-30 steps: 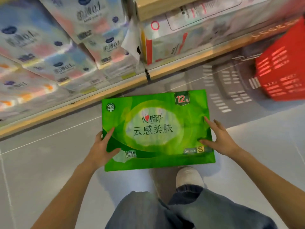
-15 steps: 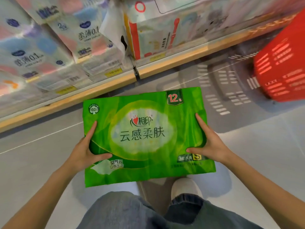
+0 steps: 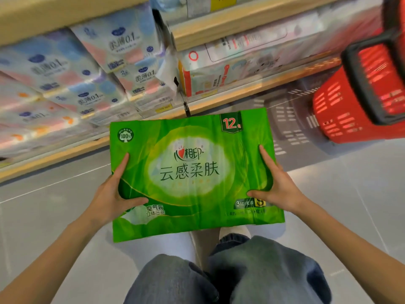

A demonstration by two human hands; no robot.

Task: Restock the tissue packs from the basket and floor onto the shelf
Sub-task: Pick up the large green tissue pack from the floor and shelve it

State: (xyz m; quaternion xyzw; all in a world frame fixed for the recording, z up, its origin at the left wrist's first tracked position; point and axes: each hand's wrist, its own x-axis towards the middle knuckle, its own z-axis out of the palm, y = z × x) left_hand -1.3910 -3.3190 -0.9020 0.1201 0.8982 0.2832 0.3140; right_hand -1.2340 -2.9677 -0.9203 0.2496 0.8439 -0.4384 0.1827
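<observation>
Currently holding green tissue pack [image 3: 192,174] flat, face up, above floor just before lower shelf [image 3: 241,95]. My left hand [image 3: 114,194] and right hand [image 3: 278,187] clamp opposite short sides, thumbs on top: wide soft pack needs balanced two-sided support. Red basket [image 3: 355,106] sits at right. Shelf already crowded; I judge placement next.
</observation>
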